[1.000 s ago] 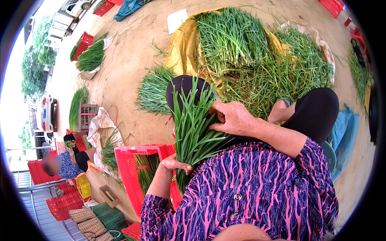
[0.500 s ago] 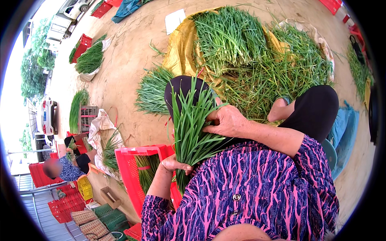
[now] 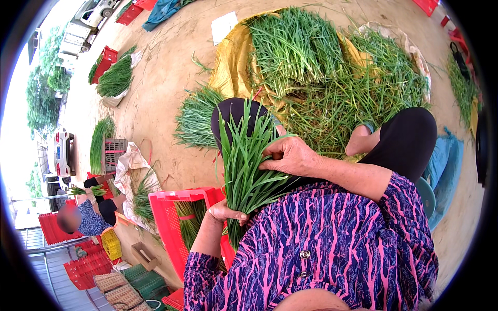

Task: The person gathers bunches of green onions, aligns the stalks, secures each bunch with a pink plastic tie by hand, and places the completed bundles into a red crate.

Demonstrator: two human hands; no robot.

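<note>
The right hand is sliding a touch lower and leftward across the fan of leaves compared with a second ago, while the left hand is keeping its place at the base. The bunch of green chives is standing upright in front of the person's chest, above the dark-trousered knee, with its leaf tips spreading toward the tarp. The left hand is wrapping closed around the stems low down, just beside the near edge of the red crate; the right hand is pressing against the blades midway up, fingers curled together over them, thumb side toward the body.

This bundle is looking light and floppy: long thin blades that are bending under their own weight and bruising easily if squeezed. The firm spot to take hold is the gathered stem end, where the left hand is already clamping; the upper leaves are wanting only a loose, combing touch.

Behind, a big heap of loose chives is lying across the yellow tarp on the dirt ground. At the far left another person is crouching.
</note>
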